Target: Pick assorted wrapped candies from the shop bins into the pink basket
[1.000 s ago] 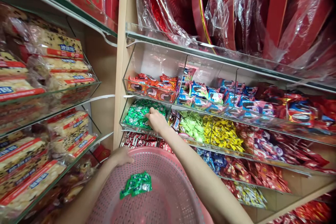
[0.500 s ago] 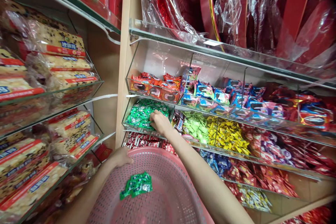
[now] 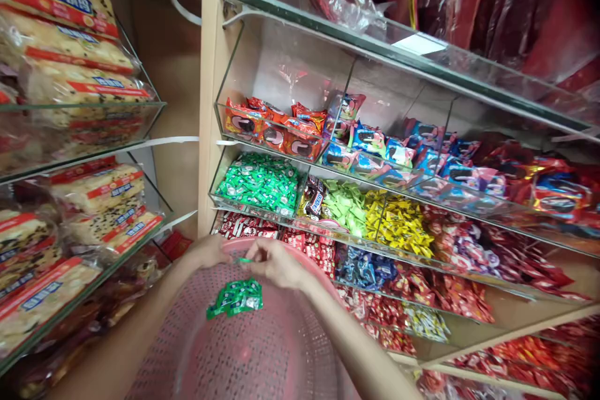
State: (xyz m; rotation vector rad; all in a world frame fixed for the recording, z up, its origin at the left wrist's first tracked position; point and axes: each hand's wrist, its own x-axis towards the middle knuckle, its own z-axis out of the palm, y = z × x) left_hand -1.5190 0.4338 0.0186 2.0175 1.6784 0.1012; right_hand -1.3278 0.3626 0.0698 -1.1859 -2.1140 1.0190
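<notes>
My left hand [image 3: 212, 251] is closed on the far left rim of a pink perforated plastic basket [image 3: 248, 353]. My right hand [image 3: 276, 262] is over the basket's far edge, thumb and fingers pinching a small green-wrapped candy [image 3: 244, 260]. Below it, a small heap of green-wrapped candies [image 3: 237, 297] lies on the basket's inner surface. More green candies fill a glass-fronted shelf compartment [image 3: 260, 182] just beyond the basket.
Right of the green candies are Snickers bars [image 3: 315, 197], light-green candies [image 3: 345, 206] and yellow candies [image 3: 398, 222]. Red-wrapped sweets [image 3: 246, 225] sit one shelf lower. Packaged pastries [image 3: 112, 190] line the left shelves. A wooden upright [image 3: 207, 94] and glass shelf edges stand close by.
My right hand has drawn back from the green candy compartment to above the basket, with a green candy in its fingers. The view has shifted downward; my left hand stays at the rim.
</notes>
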